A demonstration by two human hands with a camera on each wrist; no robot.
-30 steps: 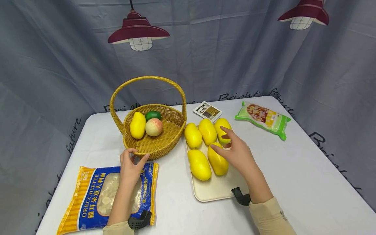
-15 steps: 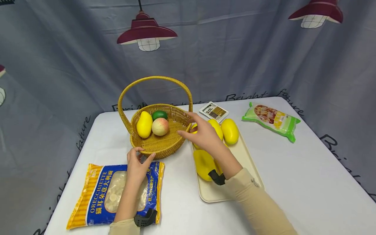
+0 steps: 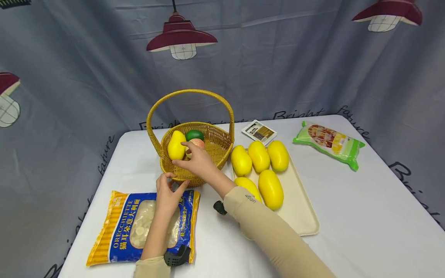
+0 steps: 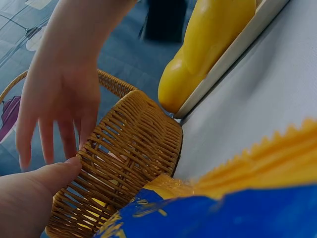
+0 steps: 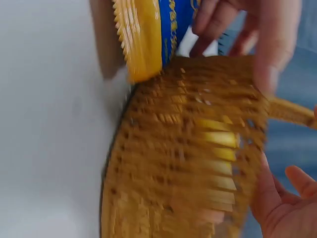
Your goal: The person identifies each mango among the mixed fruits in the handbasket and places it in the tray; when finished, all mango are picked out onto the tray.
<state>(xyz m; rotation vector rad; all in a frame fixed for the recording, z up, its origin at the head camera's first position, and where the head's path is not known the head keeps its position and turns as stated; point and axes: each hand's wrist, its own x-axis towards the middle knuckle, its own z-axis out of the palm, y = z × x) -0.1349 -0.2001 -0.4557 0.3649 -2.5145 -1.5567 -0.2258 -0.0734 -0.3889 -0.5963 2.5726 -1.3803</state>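
My right hand [image 3: 198, 162] reaches over the wicker basket [image 3: 218, 146], thumb and fingers spread beside the yellow mango [image 3: 176, 146]. Nothing is between them. Below that hand is a pinkish peach [image 3: 197, 143], partly covered, and behind it a dark green fruit [image 3: 194, 134]. My left hand [image 3: 168, 197] holds the near rim of the basket; in the left wrist view its thumb [image 4: 64, 171] lies at the wicker edge. Several more yellow mangoes [image 3: 270, 189] lie on the cream tray [image 3: 302, 220] to the right, one partly hidden by my right sleeve.
Under my left forearm lies a blue and yellow bag of orecchiette [image 3: 119, 231]. A small white flat pack [image 3: 259, 132] sits behind the tray, and a green-edged food packet [image 3: 330, 142] is at the back right. The basket's tall handle [image 3: 191, 91] arches above it.
My right hand has moved left from above the tray mangoes, past the basket's right side, to over the fruit in it. The left hand stays at the rim. The view has shifted slightly.
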